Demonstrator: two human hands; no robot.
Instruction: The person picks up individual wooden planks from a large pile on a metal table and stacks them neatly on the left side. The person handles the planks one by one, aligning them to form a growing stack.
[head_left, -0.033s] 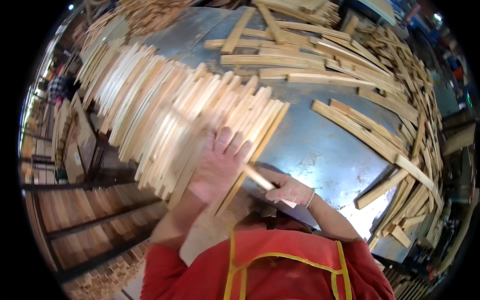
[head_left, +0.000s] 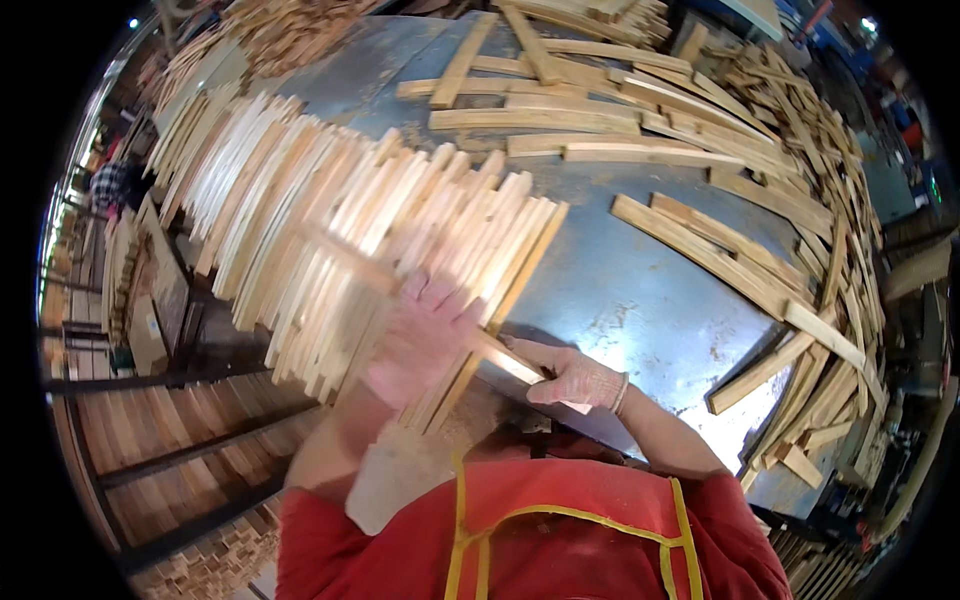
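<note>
My right hand (head_left: 580, 378), in a pale glove, is closed round the near end of a wooden strip (head_left: 510, 360). The strip slants up and left, passing under my left hand, and its far part is smeared by motion. My left hand (head_left: 425, 335), also blurred, lies over the strip with its fingers stretched out; whether the palm presses on it I cannot tell. Beneath them is a long row of light wooden strips (head_left: 300, 200), laid side by side. A yellower strip (head_left: 540, 265) borders the row's right side.
The row lies on a grey metal table (head_left: 580, 260). Loose wooden pieces (head_left: 720, 250) are scattered at the right and back, with a tangled heap (head_left: 820, 160) along the right edge. A dark metal frame (head_left: 200, 448) stands at lower left. Another person (head_left: 115, 185) is at far left.
My left hand has shifted slightly left and nearer to me, and more of the strip shows beyond its fingers. The right hand keeps its grip in nearly the same place.
</note>
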